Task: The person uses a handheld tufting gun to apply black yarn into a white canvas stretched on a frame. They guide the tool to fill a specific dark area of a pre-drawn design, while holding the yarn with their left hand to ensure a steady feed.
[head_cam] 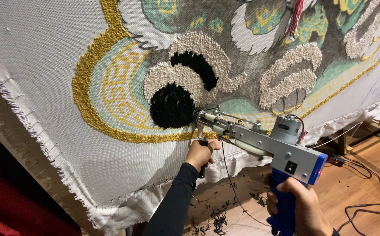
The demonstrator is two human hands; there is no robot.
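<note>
step in hand, as judged: tufting of the black pile patch on the stretched backing cloth. the tufting gun is held against the cloth with its needle end touching the right edge of the black patch, just below the cream looped area and above the gold border line.

hand states:
- left hand: fingers closed around the front guide handle under the gun's nose.
- right hand: fingers wrapped around the blue rear grip; the trigger finger itself is hidden, so whether it is pressed cannot be told.

orientation: the gun's long axis runs from the blue grip at lower right up to the needle at upper left. the nose points into the cloth. the motor sits on top of the grey body, with the black switch on the side plate.

next move, as judged: it calls for steady pressure into the cloth, with the nose kept square to the surface while it travels along the unfilled margin of the patch, staying inside the gold border.

black yarn clippings lie on the wooden floor beneath, beside a trailing cable.
</note>
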